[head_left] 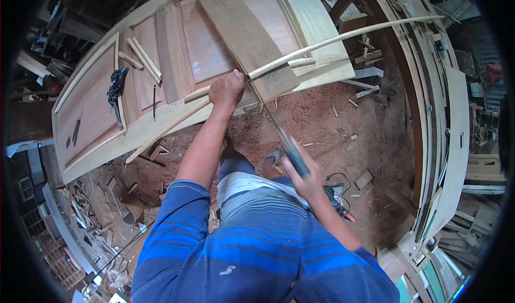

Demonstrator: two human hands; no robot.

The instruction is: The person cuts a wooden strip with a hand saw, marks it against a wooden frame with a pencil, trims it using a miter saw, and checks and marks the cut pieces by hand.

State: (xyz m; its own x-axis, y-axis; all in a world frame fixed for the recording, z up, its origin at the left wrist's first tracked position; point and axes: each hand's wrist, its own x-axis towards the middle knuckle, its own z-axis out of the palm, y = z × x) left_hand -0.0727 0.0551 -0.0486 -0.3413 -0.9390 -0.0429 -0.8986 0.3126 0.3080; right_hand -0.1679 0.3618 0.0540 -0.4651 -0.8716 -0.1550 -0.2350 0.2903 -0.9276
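My left hand [227, 92] is closed around a long, thin wooden strip [343, 36], pressing it down on a brown board [244, 26]. The strip crosses the board and sticks out far to the right; its other end slants down to the left past my wrist. In my right hand [304, 173] is the dark handle of a handsaw [274, 121]. Its narrow blade runs up to the strip just right of my left fist, apparently touching it. The handle is slightly smeared by motion. Beneath the board lies a panelled wooden door [112, 123].
On the door lie short wooden strips [144, 60], a black clamp-like tool [116, 91] and a pencil-like stick [154, 103]. Long planks [441, 142] stand along the right. A corded power tool [339, 198] is on the dirt floor, amid wood scraps.
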